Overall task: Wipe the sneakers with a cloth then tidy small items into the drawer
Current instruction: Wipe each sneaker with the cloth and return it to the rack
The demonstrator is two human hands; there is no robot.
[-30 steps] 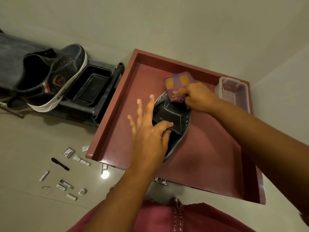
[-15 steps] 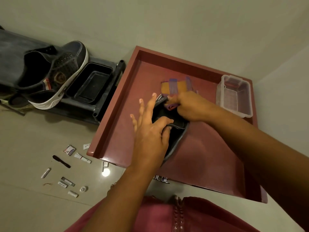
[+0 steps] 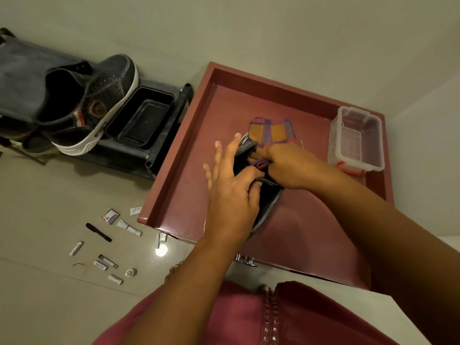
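Drawer point(image 3: 174, 170) holds sneaker point(image 3: 267, 202) & clear bin point(image 3: 356, 135); left hand point(image 3: 231, 192) pinches sneaker, right hand point(image 3: 286, 165) fingers grip cloth point(image 3: 273, 130).

A dark sneaker point(image 3: 263, 197) lies in the open maroon wooden drawer point(image 3: 189, 155), with a purple-and-orange checked cloth point(image 3: 272, 131) behind it. A clear plastic box point(image 3: 356, 138) stands in the drawer's far right corner. Left of the drawer, a second dark white-soled sneaker point(image 3: 89, 105) rests on a black rack point(image 3: 164, 145) beside a black tray point(image 3: 144, 118). Small tubes and packets point(image 3: 104, 247) lie scattered on the floor, front left.
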